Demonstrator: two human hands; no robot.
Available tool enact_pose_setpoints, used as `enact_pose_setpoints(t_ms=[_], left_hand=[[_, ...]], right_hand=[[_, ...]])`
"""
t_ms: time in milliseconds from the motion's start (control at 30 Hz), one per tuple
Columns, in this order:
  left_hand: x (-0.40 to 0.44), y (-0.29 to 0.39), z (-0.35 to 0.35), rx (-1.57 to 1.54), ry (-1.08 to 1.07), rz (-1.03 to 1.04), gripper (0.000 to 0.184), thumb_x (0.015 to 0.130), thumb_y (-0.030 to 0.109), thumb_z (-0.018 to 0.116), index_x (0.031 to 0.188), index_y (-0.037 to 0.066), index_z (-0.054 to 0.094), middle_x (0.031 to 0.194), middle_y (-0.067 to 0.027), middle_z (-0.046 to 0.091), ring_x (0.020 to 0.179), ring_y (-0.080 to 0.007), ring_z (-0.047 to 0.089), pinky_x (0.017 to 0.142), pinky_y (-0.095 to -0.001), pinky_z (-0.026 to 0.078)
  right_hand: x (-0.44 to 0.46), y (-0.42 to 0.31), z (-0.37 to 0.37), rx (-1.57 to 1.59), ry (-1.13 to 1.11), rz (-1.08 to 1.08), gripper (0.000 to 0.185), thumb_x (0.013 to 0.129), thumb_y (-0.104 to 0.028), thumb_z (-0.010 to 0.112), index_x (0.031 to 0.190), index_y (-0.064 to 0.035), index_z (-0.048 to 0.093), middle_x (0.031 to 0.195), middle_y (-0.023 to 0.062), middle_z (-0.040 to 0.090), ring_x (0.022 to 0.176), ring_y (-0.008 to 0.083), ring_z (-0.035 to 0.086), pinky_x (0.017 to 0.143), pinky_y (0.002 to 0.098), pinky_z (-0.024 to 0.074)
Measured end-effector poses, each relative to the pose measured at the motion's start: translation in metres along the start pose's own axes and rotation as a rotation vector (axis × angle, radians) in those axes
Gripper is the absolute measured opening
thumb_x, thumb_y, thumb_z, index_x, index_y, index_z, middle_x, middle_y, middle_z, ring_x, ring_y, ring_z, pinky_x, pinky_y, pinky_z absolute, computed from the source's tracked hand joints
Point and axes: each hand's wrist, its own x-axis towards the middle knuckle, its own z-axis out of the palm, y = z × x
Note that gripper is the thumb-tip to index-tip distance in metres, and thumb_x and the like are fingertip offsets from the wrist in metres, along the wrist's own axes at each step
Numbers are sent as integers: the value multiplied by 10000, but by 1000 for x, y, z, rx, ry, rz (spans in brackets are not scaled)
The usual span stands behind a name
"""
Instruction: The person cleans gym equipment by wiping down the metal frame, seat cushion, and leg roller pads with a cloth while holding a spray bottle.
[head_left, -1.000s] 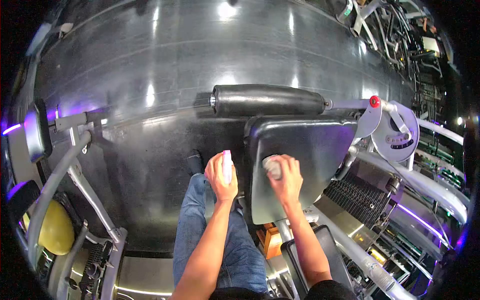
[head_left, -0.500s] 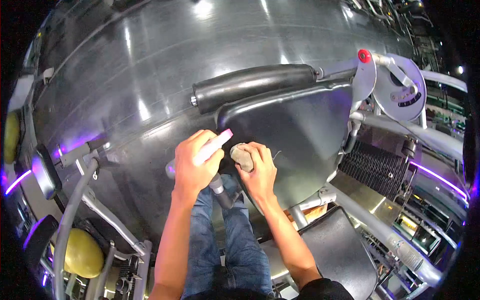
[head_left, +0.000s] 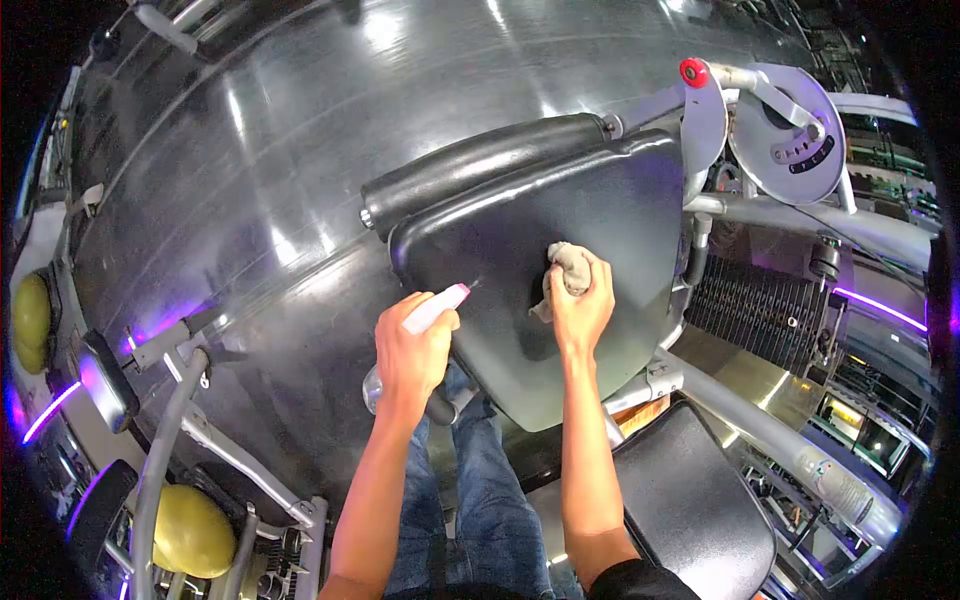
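My left hand [head_left: 412, 350] is wrapped round a spray bottle with a white and pink head [head_left: 436, 308], just over the near left edge of the black padded seat [head_left: 520, 240]. The bottle's clear lower part shows below the hand. A bunched greyish cloth [head_left: 570, 268] is gripped in my right hand [head_left: 584, 308], against the middle of the seat. One loose end of the cloth hangs down beside the fingers. Beyond the seat lies a black padded roller [head_left: 480, 165].
A grey disc with a red knob [head_left: 694, 72] stands at the upper right, above a weight stack [head_left: 755, 310]. A second black pad [head_left: 695, 500] is at the lower right. Metal frames and a yellow ball [head_left: 193, 532] are at the left.
My right hand with the cloth has moved right, from the seat's left edge to its middle. My left hand with the bottle has shifted slightly right. The view has turned, with the seat higher up.
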Motion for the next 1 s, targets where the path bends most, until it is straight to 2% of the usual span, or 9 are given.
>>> enact_pose_setpoints(t_ms=[33,133,233,367,533,700,767,867,1000], left_hand=[[0,2,1,3,-2,-1,159,750,132,637,742,-14,574,674,-186,545,622,-363,527,622,-425,425],[3,-3,4,-158,-3,-28,170,738,121,630,724,-18,533,626,-118,445,568,-186,447,582,-354,379],[8,-1,2,-148,-28,8,163,749,121,633,728,-17,548,617,-97,450,562,-166,452,567,-342,371],[12,25,-9,-322,-90,-61,127,800,140,643,767,18,631,632,-15,531,497,-107,492,491,-286,376],[35,46,3,-347,-198,40,225,893,218,657,908,1,714,746,-46,648,493,-89,530,467,-257,419],[69,66,39,-284,-300,-53,310,895,289,719,1002,-1,747,749,-63,671,471,-101,550,430,-249,444],[80,76,50,-238,-450,-90,390,890,370,721,1039,9,739,744,-55,655,454,-114,546,432,-254,427],[96,85,66,-248,-514,-109,453,883,441,720,1016,8,742,712,-41,642,473,-106,549,439,-250,435],[118,101,86,-159,-605,-59,509,885,501,704,1000,8,748,680,-31,632,532,-101,579,445,-242,433]], right_hand=[[0,-6,4,-5,11,-26,330,806,-156,753,1116,-77,671,1119,102,656,1038,312,665,903,412,525],[-5,-27,22,52,29,-120,346,790,-127,759,1121,-83,666,1112,117,637,1038,324,654,897,414,522],[-19,-34,33,75,-20,-142,416,759,-127,778,1150,-97,641,1150,113,619,1051,337,635,885,428,526],[-48,-39,25,-11,-295,-381,538,632,-75,833,1134,-111,642,1133,91,625,1029,312,627,846,413,548],[-39,-19,0,-135,-486,-482,553,624,-78,835,1138,-152,645,1169,49,614,1011,277,620,795,403,562],[12,19,-20,-221,-131,-231,463,716,-106,811,1138,-128,621,1175,55,602,1067,308,599,854,449,545],[27,22,-22,-181,-103,-117,428,759,-109,792,1148,-97,614,1183,74,597,1084,315,594,900,442,515],[21,12,-3,-83,-33,-196,439,747,-75,782,1152,-83,613,1163,110,604,1076,338,582,922,439,495],[-8,-8,8,-60,-281,-396,522,670,-68,809,1153,-119,621,1168,56,602,1012,305,590,802,420,557]])
